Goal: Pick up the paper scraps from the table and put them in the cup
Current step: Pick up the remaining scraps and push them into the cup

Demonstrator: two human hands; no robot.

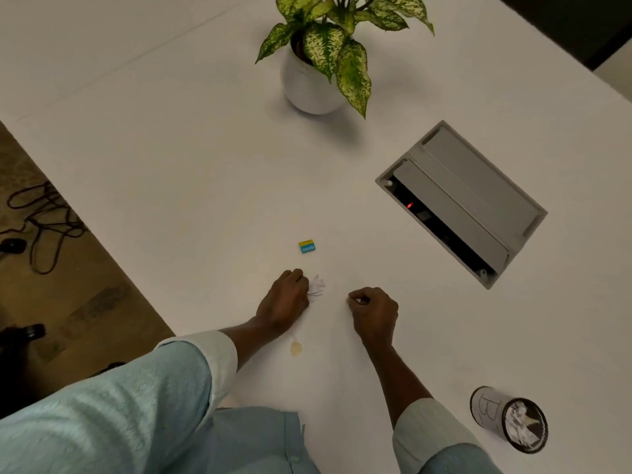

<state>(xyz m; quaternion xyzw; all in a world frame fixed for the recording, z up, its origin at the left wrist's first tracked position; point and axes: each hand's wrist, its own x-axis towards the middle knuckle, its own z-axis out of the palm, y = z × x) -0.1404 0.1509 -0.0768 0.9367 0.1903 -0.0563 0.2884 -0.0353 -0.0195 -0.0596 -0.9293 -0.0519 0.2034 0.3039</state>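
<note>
1. From my remote seat I see the left hand [284, 299] low on the white bench [171, 159], knuckles up, with its fingers [297, 276] curled in and pinching a crumpled white paper scrap [316, 285].
2. The paper scrap touches those fingers and sticks out on their right side, with its free edges resting on or just above the bench. I cannot tell which.
3. The right hand [374, 311] is just beside the scrap, apart from it, with a strip of bare bench between them. Its fingers are curled into a loose fist, thumb against forefinger. I cannot tell whether they pinch anything.
4. The cup [492, 413] stands at the near right of the bench, well apart from both hands and just outside the right forearm. It is pale with a dark rim and a mark like a letter B on its side.
5. Crumpled paper pieces [521, 427] already lie inside the cup.
6. A small blue and yellow block [306, 246] lies on the bench just beyond the left hand, not touching it or the scrap.
7. A yellowish stain [296, 347] marks the bench between the two forearms.
8. Farther off, a potted plant [318, 63] in a white pot stands on the bench, and a grey cable hatch [478, 200] set into the surface on the right stands open, a red light showing inside.
9. Both sleeves are pale blue, pushed up the forearms.
</note>
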